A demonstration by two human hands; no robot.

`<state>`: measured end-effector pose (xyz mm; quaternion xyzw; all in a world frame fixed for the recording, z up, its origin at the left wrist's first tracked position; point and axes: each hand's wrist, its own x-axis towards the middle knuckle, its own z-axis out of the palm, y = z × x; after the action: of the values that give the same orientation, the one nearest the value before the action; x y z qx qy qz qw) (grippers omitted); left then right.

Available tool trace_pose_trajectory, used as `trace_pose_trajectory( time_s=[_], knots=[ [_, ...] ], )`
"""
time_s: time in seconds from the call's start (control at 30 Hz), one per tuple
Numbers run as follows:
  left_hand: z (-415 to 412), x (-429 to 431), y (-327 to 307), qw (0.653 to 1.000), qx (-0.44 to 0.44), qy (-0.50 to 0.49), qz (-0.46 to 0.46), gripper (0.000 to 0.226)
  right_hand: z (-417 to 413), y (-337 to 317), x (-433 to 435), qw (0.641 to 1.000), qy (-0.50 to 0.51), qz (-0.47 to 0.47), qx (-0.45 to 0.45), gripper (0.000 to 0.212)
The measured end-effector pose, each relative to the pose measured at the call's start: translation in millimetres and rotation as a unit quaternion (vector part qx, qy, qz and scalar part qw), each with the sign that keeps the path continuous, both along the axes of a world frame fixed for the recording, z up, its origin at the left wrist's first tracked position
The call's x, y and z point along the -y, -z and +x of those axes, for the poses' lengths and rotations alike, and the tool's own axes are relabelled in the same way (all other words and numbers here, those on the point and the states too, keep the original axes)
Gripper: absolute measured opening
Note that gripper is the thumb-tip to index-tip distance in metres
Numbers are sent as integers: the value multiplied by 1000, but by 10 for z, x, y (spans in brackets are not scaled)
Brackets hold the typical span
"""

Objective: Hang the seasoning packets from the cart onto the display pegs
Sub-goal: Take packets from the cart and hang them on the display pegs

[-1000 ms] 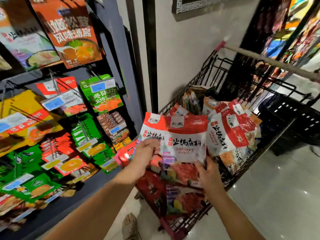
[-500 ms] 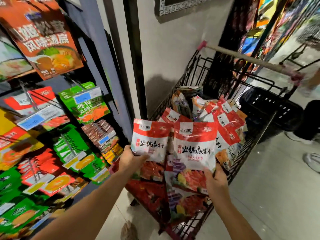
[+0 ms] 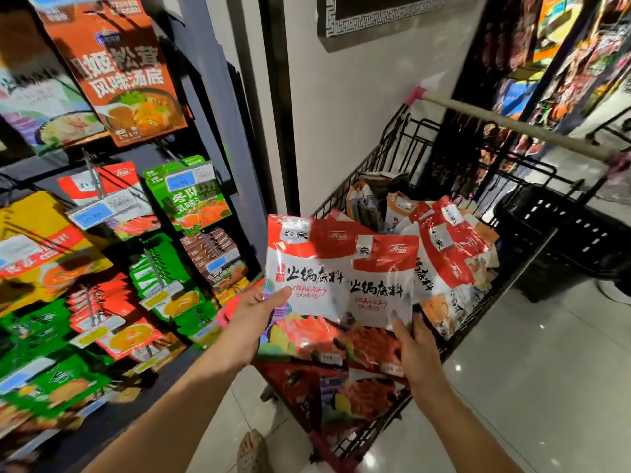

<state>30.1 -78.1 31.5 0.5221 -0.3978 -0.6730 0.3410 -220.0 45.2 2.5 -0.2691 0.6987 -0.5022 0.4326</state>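
The left hand (image 3: 252, 322) is gripping a red-and-white packet (image 3: 307, 268) by its left edge, thumb lying on the front. The right hand (image 3: 418, 353) is holding a matching second packet (image 3: 382, 285) from below, and the two are overlapping side by side. Behind them, more packets (image 3: 450, 247) are lying piled in the cart (image 3: 512, 126). On the left, green packets (image 3: 194, 199) are hanging on pegs (image 3: 92, 175).
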Motion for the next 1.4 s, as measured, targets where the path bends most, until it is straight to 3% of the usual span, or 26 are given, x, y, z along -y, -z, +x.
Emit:
trace_pose_trajectory(
  time_s=[0.1,0.23,0.3,0.37,0.47,0.6,0.7,0.77,0.87,0.97,1.03,1.13,1.23,1.33,1.4],
  knots=[
    [-479,-174,66,1000,13,16,-12,48,-20,-118,-72,999,-10,-18,41,31],
    [-952,-399,94,999,32,26,20,69,-134,-199,-181,994,19,-14,107,24],
    [-1129,-461,142,998,50,25,-9,83,-191,-196,-234,986,5,-16,168,43],
    [-1272,-526,84,994,82,45,-65,72,-216,-167,-274,986,-16,-19,168,52],
    [-1446,-565,38,980,114,98,-128,38,-269,-131,-307,998,0,-35,51,40],
    [-1598,-405,-9,966,135,160,-150,29,-507,-123,-396,998,49,-19,32,44],
    [-1674,13,-128,913,262,110,-295,20,-713,-128,-482,996,89,-14,17,45],
    [-1765,326,-159,849,366,121,-360,34,-807,-107,-531,994,106,-12,0,45],
    [-1960,563,-55,776,469,217,-362,56,-885,-79,-577,992,122,-8,-3,40],
    [-2036,542,19,727,510,222,-403,68,-902,-81,-591,990,141,-1,-6,40],
    [-2027,554,15,746,507,225,-368,69,-922,-65,-591,989,146,1,-6,41],
    [-1932,619,-57,791,494,248,-261,45,-934,-47,-570,989,144,-1,-14,42],
    [-1641,716,-68,842,438,205,-239,26,-921,-18,-499,990,143,3,-11,43],
    [-1247,728,-157,929,288,101,-208,29,-894,5,-382,991,134,3,-11,44],
    [-1050,646,-287,969,172,36,-173,23,-863,-4,-306,993,118,-1,-15,46]
  ],
)
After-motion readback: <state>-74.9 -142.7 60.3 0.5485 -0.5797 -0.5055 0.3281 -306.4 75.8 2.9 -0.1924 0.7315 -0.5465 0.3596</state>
